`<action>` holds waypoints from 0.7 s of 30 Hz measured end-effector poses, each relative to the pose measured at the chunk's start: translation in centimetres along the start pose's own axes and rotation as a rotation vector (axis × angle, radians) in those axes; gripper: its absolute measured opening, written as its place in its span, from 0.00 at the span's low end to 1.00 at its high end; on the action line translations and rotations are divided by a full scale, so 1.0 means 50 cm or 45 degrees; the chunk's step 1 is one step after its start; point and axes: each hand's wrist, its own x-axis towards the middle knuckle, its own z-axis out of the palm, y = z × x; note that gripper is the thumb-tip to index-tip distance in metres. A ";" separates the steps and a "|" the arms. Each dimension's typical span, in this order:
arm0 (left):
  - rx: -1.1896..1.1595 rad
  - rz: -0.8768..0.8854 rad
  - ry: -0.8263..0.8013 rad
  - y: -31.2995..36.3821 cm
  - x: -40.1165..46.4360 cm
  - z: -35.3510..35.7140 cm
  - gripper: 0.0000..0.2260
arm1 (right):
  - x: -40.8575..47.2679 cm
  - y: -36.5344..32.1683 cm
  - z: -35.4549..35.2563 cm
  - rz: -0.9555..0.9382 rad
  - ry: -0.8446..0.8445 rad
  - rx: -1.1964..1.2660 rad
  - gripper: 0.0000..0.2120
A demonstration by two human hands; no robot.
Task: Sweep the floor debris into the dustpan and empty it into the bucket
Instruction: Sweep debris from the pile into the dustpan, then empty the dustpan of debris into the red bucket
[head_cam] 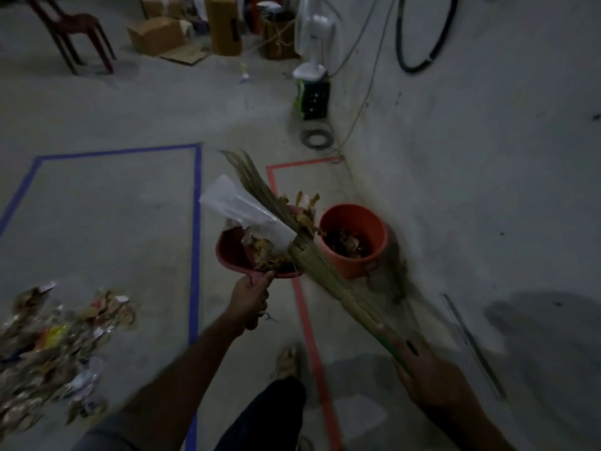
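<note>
Dustpan (231, 252), red and heaped with litter, gripped by left hand (250, 297); right hand (429, 369) clamps broom (312, 258); orange bucket (354, 239) at frame centre beside wall (487, 157).

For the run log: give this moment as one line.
left hand grips loaded dustpan | right hand holds broom over load | bucket ahead | debris pile remains

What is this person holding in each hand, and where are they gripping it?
The left hand grips the red dustpan by its handle. The right hand grips the grass broom at its green handle end.
</note>
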 end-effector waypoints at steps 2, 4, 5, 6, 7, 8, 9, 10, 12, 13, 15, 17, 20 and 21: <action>0.037 -0.008 -0.045 0.009 0.051 0.063 0.14 | 0.015 0.037 -0.001 0.049 -0.019 0.028 0.38; 0.069 -0.024 -0.073 0.013 0.108 0.124 0.15 | 0.038 0.077 -0.006 0.107 -0.012 0.025 0.43; 0.076 -0.030 -0.093 0.015 0.138 0.153 0.16 | 0.055 0.099 -0.009 0.142 -0.014 0.036 0.45; 0.080 -0.036 -0.110 0.018 0.168 0.180 0.16 | 0.074 0.120 -0.014 0.180 -0.034 0.054 0.46; 0.082 -0.044 -0.124 0.022 0.198 0.206 0.17 | 0.094 0.142 -0.018 0.218 -0.067 0.071 0.47; 0.084 -0.060 -0.136 0.027 0.228 0.230 0.17 | 0.115 0.163 -0.021 0.248 -0.099 0.085 0.47; 0.086 -0.083 -0.141 0.033 0.258 0.253 0.18 | 0.137 0.184 -0.021 0.270 -0.118 0.096 0.48; 0.093 -0.109 -0.139 0.039 0.288 0.275 0.17 | 0.159 0.203 -0.022 0.285 -0.136 0.111 0.48; 0.122 -0.160 -0.136 0.053 0.343 0.311 0.17 | 0.207 0.236 -0.023 0.311 -0.201 0.155 0.50; 0.136 -0.178 -0.133 0.058 0.372 0.327 0.15 | 0.232 0.252 -0.023 0.320 -0.227 0.177 0.51; 0.157 -0.197 -0.127 0.065 0.431 0.358 0.13 | 0.279 0.284 -0.014 0.331 -0.252 0.221 0.51; 0.193 -0.220 -0.144 0.066 0.487 0.388 0.13 | 0.323 0.319 0.002 0.330 -0.262 0.232 0.50; 0.246 -0.286 -0.166 0.059 0.562 0.436 0.14 | 0.384 0.364 0.025 0.343 -0.275 0.211 0.49; 0.263 -0.312 -0.167 0.056 0.589 0.453 0.13 | 0.405 0.378 0.032 0.343 -0.288 0.214 0.48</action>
